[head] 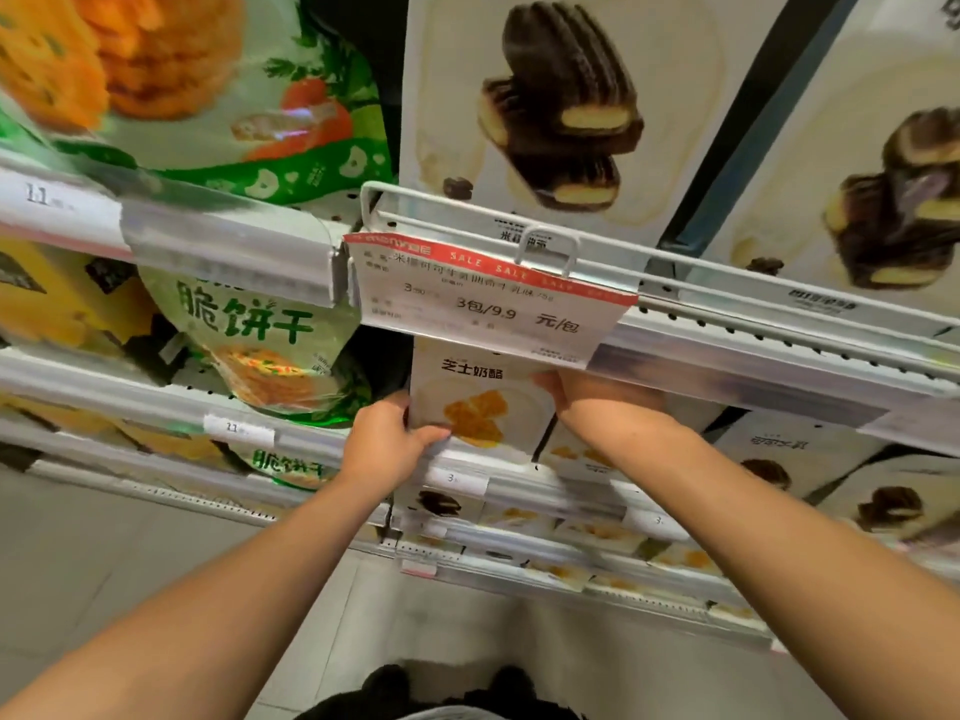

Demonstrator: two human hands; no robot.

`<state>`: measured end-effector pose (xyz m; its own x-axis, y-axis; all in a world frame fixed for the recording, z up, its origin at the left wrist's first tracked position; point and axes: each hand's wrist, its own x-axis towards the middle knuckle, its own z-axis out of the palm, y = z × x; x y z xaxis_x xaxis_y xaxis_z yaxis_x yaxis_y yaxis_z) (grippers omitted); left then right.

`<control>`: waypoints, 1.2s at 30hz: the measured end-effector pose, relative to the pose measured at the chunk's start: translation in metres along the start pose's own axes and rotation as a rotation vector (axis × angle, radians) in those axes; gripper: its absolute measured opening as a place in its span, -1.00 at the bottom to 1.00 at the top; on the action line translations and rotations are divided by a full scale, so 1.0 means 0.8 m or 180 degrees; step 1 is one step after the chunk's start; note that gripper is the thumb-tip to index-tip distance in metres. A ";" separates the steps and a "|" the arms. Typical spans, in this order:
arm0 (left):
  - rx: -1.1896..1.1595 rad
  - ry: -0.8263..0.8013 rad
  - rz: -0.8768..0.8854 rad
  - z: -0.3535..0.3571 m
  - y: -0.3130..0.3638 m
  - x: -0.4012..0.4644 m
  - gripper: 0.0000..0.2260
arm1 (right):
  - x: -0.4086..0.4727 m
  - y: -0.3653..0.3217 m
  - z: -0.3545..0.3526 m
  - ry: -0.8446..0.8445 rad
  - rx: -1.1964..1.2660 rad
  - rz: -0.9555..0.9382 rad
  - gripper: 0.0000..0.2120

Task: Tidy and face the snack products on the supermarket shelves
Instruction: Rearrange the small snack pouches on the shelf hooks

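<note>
A white snack pack with yellow cheese pieces printed on it [475, 407] stands at the left end of the second shelf, under the sale tag. My left hand [387, 441] grips its lower left edge, thumb across the front. My right hand [587, 394] holds its upper right corner; the fingers are hidden behind the pack and under the shelf rail. Both forearms reach up from below.
A red-and-white sale price tag [483, 298] hangs from the wire fence [550, 246] of the upper shelf. White packs with chocolate cakes [566, 101] stand above. Green cracker bags [260, 345] fill the left bay. More white packs [795, 475] sit to the right and on lower shelves.
</note>
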<state>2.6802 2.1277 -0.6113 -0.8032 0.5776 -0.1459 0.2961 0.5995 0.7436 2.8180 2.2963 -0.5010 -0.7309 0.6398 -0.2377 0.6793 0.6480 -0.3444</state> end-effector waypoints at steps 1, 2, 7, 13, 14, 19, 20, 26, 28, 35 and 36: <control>0.0001 -0.0035 0.0000 -0.001 -0.001 0.000 -0.61 | -0.002 0.001 -0.001 -0.0067 -0.0016 -0.0025 -0.62; 0.0006 -0.0060 -0.0008 -0.002 -0.002 -0.001 -0.61 | -0.003 0.002 0.001 -0.0018 0.0011 -0.0057 -0.64; -0.0128 -0.0142 -0.0072 0.000 -0.002 -0.006 -0.63 | -0.016 -0.003 -0.002 0.0403 -0.0338 -0.0067 -0.72; -0.0172 -0.0245 0.0062 -0.003 -0.006 -0.014 -0.65 | -0.028 -0.008 -0.002 0.0455 -0.0732 -0.0163 -0.77; -0.0161 -0.0243 0.0108 -0.004 -0.006 -0.017 -0.62 | -0.031 -0.007 0.001 0.0557 -0.0825 -0.0233 -0.77; 0.0016 0.0474 0.0808 -0.006 -0.027 -0.069 -0.54 | -0.071 0.011 0.007 0.1027 -0.0707 -0.0016 -0.67; 0.0166 0.0391 0.1072 -0.001 -0.035 -0.086 -0.63 | -0.089 0.022 0.010 0.1286 -0.0616 -0.0051 -0.74; 0.0189 -0.1242 0.1295 0.065 -0.018 -0.147 -0.83 | -0.225 0.133 0.039 0.1742 0.0452 0.0378 -0.60; 0.0179 -0.1517 0.1584 0.094 0.026 -0.159 -0.78 | -0.269 0.177 0.043 0.1897 0.0736 0.0760 -0.61; 0.0087 -0.2330 0.2333 0.214 0.208 -0.235 -0.86 | -0.460 0.308 0.063 0.2957 0.1656 0.2030 -0.88; 0.0099 -0.2436 0.2439 0.234 0.235 -0.252 -0.87 | -0.489 0.325 0.067 0.3137 0.1844 0.2194 -0.90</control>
<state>2.9946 2.2275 -0.5643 0.1335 0.9907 -0.0259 0.6035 -0.0605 0.7950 3.2771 2.1921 -0.5459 0.2676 0.9520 0.1486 0.5825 -0.0370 -0.8120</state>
